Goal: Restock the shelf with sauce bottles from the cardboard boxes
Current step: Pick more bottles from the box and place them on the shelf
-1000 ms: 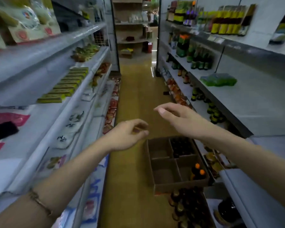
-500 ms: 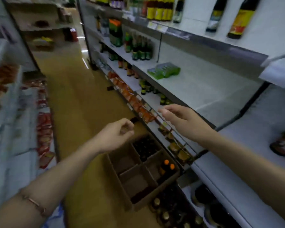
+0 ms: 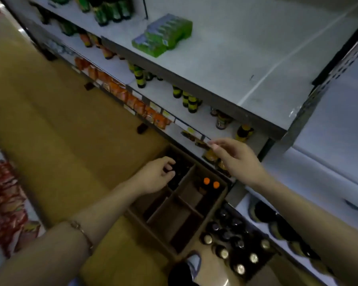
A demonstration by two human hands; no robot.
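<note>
1. A shop aisle is seen: tan floor (image 3: 66,124), grey shelf (image 3: 225,56).
2. Orange-capped sauce bottles (image 3: 211,183) stand in a divided cardboard box (image 3: 180,219).
3. The left hand (image 3: 153,178), loosely curled and holding nothing, and the right hand (image 3: 238,159), fingers relaxed and holding nothing, are held above the box.

Divided cardboard box (image 3: 163,215) on tan floor (image 3: 60,131); green packs (image 3: 163,36) on grey shelf (image 3: 246,58).

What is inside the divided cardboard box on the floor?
In the cardboard box, two orange-capped bottles stand in one compartment and dark bottles fill the far one, partly covered by the left hand. The near compartments look empty, though their floors are dark.
</note>
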